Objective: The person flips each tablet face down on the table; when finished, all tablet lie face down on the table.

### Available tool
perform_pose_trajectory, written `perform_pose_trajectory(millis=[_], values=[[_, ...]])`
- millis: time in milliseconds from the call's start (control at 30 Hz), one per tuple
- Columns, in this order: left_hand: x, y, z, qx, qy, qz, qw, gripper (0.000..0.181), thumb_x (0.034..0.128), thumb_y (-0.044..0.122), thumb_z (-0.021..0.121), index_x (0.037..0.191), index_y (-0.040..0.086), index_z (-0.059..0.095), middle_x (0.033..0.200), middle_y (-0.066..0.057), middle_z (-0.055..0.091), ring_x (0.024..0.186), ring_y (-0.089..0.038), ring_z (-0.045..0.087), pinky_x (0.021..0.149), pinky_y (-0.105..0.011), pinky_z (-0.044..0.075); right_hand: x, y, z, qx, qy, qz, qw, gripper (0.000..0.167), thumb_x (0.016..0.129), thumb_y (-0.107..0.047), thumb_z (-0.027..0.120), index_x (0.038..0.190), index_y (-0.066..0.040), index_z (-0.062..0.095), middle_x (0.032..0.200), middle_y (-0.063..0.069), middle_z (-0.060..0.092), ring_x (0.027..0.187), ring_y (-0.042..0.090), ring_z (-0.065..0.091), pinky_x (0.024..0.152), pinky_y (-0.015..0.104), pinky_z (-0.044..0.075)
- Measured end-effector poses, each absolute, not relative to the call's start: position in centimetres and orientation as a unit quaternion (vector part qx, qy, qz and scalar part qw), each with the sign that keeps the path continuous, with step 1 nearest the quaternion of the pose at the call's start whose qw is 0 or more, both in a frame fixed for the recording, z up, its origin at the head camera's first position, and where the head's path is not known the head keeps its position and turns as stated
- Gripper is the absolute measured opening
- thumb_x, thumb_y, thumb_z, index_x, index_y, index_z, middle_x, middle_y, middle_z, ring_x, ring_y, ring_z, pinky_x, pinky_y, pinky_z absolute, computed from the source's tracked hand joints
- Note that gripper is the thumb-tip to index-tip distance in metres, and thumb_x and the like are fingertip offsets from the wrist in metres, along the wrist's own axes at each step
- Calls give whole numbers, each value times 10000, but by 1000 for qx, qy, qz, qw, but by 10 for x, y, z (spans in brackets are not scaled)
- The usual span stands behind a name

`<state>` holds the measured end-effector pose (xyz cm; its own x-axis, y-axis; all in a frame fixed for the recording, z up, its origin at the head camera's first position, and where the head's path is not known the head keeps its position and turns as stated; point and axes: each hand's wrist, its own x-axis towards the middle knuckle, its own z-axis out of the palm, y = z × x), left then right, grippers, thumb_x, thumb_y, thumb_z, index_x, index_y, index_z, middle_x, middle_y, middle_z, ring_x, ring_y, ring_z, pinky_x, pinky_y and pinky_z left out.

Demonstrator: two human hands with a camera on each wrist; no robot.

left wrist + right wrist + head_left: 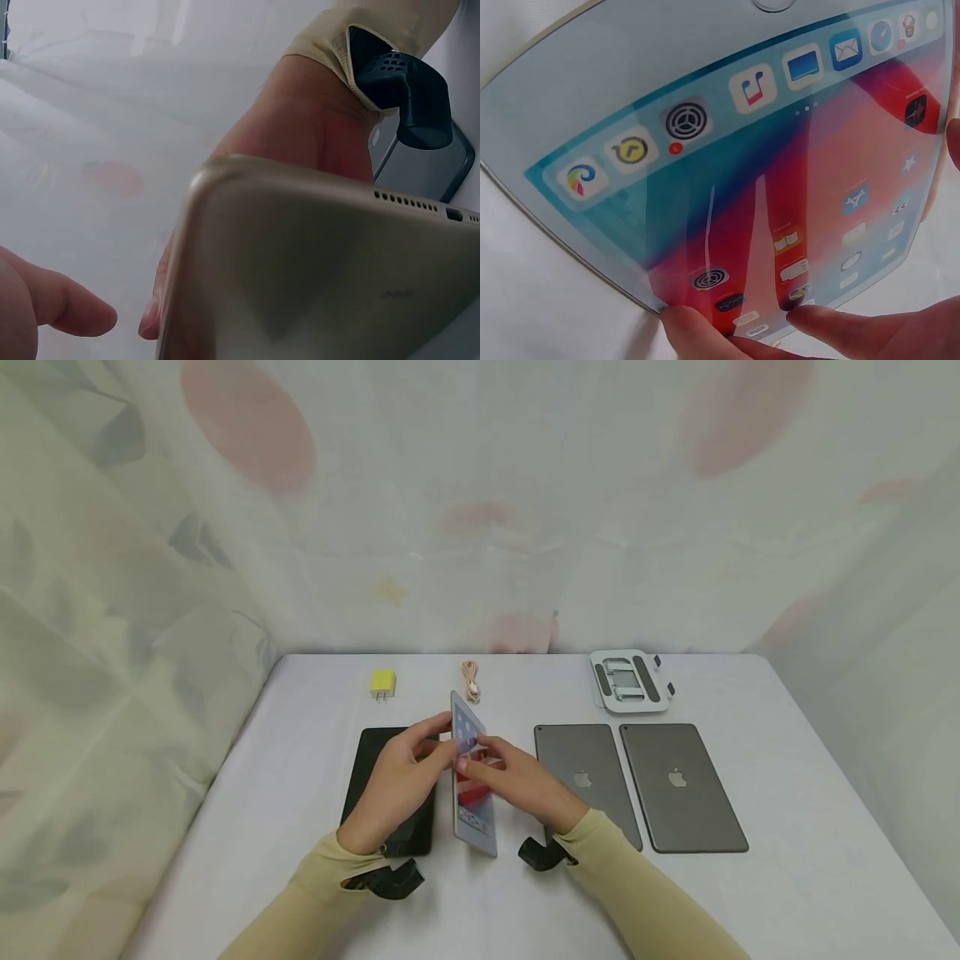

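Note:
A gold-backed tablet (pixel 476 831) (pixel 300 247) stands steeply tilted on its edge between the hands, its lit screen (pixel 727 202) towards the right hand. The left hand (pixel 397 781) holds it at the upper part of its left edge; in the left wrist view one digit (pixel 75 304) shows beside it. The right hand (pixel 525 781) (pixel 877 330) grips it from the screen side, fingertips against the glass and thumb near the edge. Behind the tablet in the left wrist view is the right hand (pixel 292 124), partly covered. A dark tablet (pixel 371 756) lies under the left hand.
Two grey tablets (pixel 573 747) (pixel 690 814) lie face down at the right, the nearer one close to the right forearm. Along the back are a yellow charger (pixel 382 682), a coiled cable (pixel 470 677) and a folded white stand (pixel 628 681). Curtains surround the table (pixel 787 860).

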<state>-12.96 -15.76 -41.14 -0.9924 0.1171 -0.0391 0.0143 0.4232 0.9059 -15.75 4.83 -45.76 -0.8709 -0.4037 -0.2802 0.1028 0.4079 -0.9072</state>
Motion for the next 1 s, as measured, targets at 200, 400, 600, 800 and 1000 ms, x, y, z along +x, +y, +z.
perform_pose_trajectory(millis=[200,400,600,800,1000], values=[[-129,-157,-412,40,840,538,49,508,1083,345,642,1569,213,574,1518,-6,659,1269,-243,697,1071,-506,557,-158,49,-459,-97,792,-551,244,987,937,-741,669,1671,-144,387,1511,120,627,1362,286,628,1134,579,532],[-129,-157,-412,45,838,541,50,514,1085,340,644,1574,206,565,1550,4,630,1279,-224,694,1105,-543,549,-158,47,-460,-119,769,-578,248,932,974,-685,662,1654,-105,399,1453,101,681,1355,277,655,1134,544,538],[-128,-158,-412,50,840,538,49,527,1086,364,640,1582,206,555,1575,-1,610,1297,-222,686,1134,-562,533,-158,45,-462,-139,722,-625,263,818,1027,-558,662,1643,-83,410,1495,150,638,1356,326,657,1153,520,532],[-127,-157,-412,49,839,540,48,521,1081,367,646,1575,223,563,1556,5,625,1286,-218,689,1122,-561,537,-158,45,-461,-143,715,-632,262,782,1047,-502,643,1651,-70,400,1499,173,630,1359,352,645,1155,526,530],[-127,-157,-412,49,836,544,49,525,1077,369,653,1574,224,564,1543,-7,637,1277,-225,693,1111,-553,539,-158,46,-460,-152,712,-633,263,757,1060,-491,623,1657,-83,396,1533,168,612,1368,355,643,1162,531,523]])
